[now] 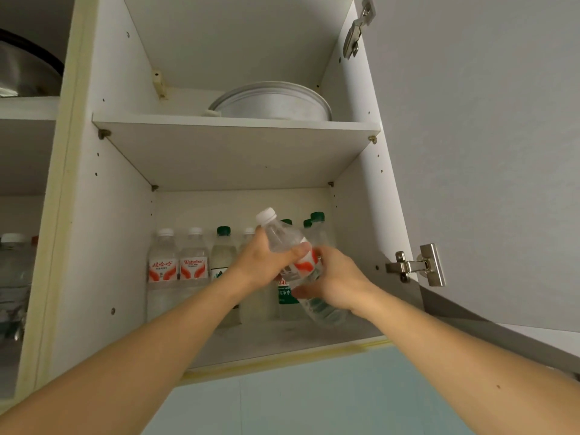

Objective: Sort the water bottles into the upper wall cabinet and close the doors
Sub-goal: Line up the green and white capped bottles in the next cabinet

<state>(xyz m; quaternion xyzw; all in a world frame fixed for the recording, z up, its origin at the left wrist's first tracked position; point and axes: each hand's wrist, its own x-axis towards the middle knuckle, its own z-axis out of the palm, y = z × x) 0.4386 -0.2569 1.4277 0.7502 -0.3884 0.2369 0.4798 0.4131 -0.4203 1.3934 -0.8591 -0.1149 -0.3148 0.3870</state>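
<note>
Soft, even, slightly dim indoor light with faint shadows. Straight lines bow strongly toward the left and right edges. Focus is mildly soft.

Pale blue wall (314,403), possibly tiled.

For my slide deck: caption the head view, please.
Both hands, left and right, hold a tilted white-capped bottle before bottles standing on the open cabinet's lower shelf.

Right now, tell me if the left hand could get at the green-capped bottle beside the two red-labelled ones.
Probably yes, once it lets go. The left hand has its grip on the tilted bottle, shared with the right hand. The green-capped bottle stands just left of it, in the front row with nothing before it.
</note>
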